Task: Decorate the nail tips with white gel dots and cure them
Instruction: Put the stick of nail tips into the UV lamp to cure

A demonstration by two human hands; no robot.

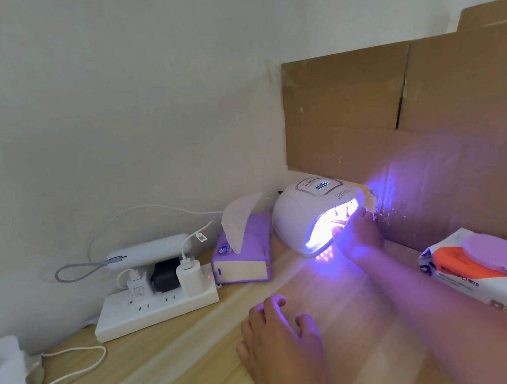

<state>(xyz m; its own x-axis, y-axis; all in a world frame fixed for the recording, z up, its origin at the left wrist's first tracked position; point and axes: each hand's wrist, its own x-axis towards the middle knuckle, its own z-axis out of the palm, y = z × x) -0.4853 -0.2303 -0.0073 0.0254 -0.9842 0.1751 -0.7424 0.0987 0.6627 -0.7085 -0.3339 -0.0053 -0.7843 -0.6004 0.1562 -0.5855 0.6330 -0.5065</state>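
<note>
Near the back edge of the pale wooden bench [172,377], a white power strip [158,308] with chargers sits beside a purple tissue box [241,257]. The left hand [276,332] rests on the bench, fingers loosely curled and empty. Inside the lit white domed nail lamp [306,214], small peg-mounted nail tips [341,212] stand, washed violet by glare. The right hand [360,229] reaches into the lamp's mouth; I cannot tell its grip.
</note>
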